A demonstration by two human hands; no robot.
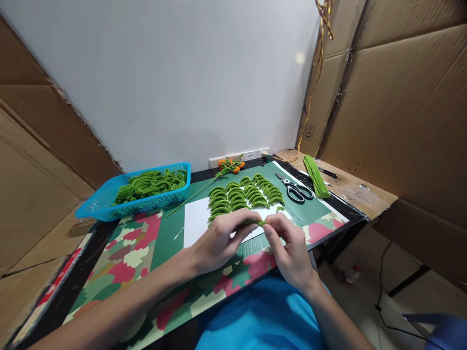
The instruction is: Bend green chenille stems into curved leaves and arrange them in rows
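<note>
Seen from the head camera, a person pinches a green strip (261,223) in bare hands above a green mat (200,188), the left hand (224,234) clamped on it with thumb and fingertips, the right hand (291,244) gripping its near end. Clockwise from the strip, a blue basket (153,201) of green pieces sits at 10 o'clock; orange flowers (236,170) lie at 11; curved green pieces (238,200) stand in rows near 12; scissors (296,192) and a green bundle (315,177) lie toward 2.
</note>
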